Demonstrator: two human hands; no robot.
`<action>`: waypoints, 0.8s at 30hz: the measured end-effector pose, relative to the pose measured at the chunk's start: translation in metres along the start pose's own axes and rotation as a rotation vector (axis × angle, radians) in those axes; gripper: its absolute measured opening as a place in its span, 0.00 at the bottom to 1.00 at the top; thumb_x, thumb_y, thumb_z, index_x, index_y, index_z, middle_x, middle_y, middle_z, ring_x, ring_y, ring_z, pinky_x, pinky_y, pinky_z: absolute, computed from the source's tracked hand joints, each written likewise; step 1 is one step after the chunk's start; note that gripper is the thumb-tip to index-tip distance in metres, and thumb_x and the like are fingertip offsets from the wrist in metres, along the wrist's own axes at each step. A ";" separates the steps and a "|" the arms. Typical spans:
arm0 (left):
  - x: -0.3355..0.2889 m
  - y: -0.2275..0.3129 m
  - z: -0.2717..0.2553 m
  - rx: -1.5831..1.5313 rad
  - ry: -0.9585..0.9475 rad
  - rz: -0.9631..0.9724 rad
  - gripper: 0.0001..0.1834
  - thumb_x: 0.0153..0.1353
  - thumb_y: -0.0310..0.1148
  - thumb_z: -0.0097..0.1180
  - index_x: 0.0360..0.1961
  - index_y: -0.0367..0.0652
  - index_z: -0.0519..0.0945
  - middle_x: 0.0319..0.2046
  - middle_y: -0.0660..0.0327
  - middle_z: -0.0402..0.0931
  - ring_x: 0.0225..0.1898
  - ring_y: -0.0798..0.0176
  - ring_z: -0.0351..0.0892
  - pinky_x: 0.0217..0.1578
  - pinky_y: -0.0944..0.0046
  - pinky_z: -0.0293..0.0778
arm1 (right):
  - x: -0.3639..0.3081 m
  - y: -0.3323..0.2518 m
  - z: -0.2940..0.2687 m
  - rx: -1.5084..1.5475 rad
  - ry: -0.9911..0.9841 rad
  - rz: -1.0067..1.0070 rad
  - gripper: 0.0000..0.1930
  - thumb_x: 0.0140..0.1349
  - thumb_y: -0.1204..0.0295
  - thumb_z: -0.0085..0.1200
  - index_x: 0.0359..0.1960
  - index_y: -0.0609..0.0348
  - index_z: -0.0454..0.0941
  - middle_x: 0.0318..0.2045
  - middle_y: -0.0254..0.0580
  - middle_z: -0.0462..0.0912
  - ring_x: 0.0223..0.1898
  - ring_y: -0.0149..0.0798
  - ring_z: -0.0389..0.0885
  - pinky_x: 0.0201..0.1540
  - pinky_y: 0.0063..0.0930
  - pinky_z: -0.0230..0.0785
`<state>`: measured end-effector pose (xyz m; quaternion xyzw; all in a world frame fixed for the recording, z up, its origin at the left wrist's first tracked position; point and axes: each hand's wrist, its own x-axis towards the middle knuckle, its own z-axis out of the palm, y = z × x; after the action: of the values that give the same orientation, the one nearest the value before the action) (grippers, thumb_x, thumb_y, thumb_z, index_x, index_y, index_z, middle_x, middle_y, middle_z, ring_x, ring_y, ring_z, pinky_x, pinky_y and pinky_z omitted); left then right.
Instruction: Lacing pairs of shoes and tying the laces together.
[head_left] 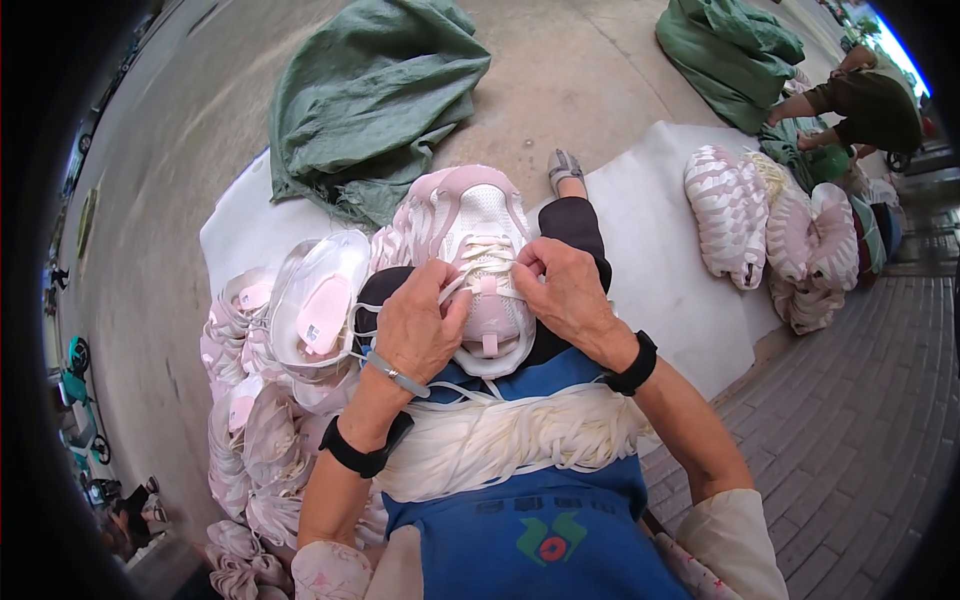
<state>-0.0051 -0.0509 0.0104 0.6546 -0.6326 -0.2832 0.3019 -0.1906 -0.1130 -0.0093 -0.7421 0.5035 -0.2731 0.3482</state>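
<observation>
A pink and white sneaker upper [486,312] rests on my lap, its toe pointing away from me. Cream shoelace [489,254] crosses over its tongue in several rows. My left hand [418,318] pinches the lace at the left eyelet edge, thumb and fingers together. At the right eyelet edge my right hand [568,290] is closed in a pinch on the lace too. Loose lace ends hang by my left hand. Across my blue apron [530,510] lies a thick bundle of cream laces [520,430].
Stacked pink and white uppers [262,440] stand to my left, with more [400,232] behind the sneaker. A green sack [375,100] lies ahead. White sheeting [660,215] covers ground at right, bearing further stacks [728,215]. Another person [865,105] sits at far right near a second green sack [728,55].
</observation>
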 end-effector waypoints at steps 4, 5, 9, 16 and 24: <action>0.000 0.001 -0.006 0.106 0.011 0.075 0.11 0.56 0.31 0.59 0.34 0.35 0.73 0.30 0.48 0.73 0.33 0.44 0.75 0.36 0.53 0.70 | 0.000 -0.006 -0.009 0.013 0.011 0.032 0.06 0.55 0.73 0.54 0.27 0.65 0.77 0.23 0.50 0.79 0.25 0.47 0.79 0.30 0.33 0.71; 0.000 -0.003 -0.003 0.111 0.016 0.095 0.11 0.55 0.31 0.59 0.33 0.35 0.73 0.30 0.47 0.71 0.34 0.43 0.73 0.37 0.52 0.69 | 0.000 -0.004 -0.010 0.001 0.033 0.002 0.05 0.54 0.74 0.54 0.27 0.64 0.77 0.23 0.51 0.79 0.26 0.49 0.79 0.31 0.35 0.71; 0.003 -0.005 -0.008 0.121 -0.148 -0.008 0.13 0.56 0.37 0.57 0.33 0.36 0.73 0.29 0.44 0.75 0.34 0.38 0.75 0.35 0.47 0.71 | -0.004 0.012 0.000 0.024 -0.003 -0.102 0.06 0.53 0.73 0.50 0.28 0.63 0.74 0.24 0.57 0.77 0.29 0.59 0.78 0.34 0.48 0.70; 0.007 -0.023 -0.025 -0.057 -0.307 -0.163 0.18 0.52 0.41 0.62 0.26 0.35 0.75 0.25 0.43 0.77 0.31 0.39 0.78 0.32 0.52 0.74 | 0.004 0.023 0.006 0.335 -0.289 0.172 0.11 0.58 0.67 0.49 0.30 0.65 0.77 0.21 0.36 0.77 0.23 0.28 0.71 0.26 0.26 0.66; 0.007 -0.001 -0.032 0.176 -0.253 0.146 0.14 0.58 0.39 0.56 0.27 0.38 0.77 0.24 0.45 0.76 0.29 0.41 0.77 0.30 0.50 0.73 | 0.005 0.004 -0.019 0.483 -0.391 0.397 0.08 0.59 0.70 0.48 0.30 0.59 0.77 0.21 0.30 0.72 0.19 0.20 0.64 0.17 0.18 0.51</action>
<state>0.0200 -0.0565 0.0306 0.5902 -0.7337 -0.2839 0.1810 -0.2052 -0.1234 -0.0003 -0.5647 0.4826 -0.1640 0.6492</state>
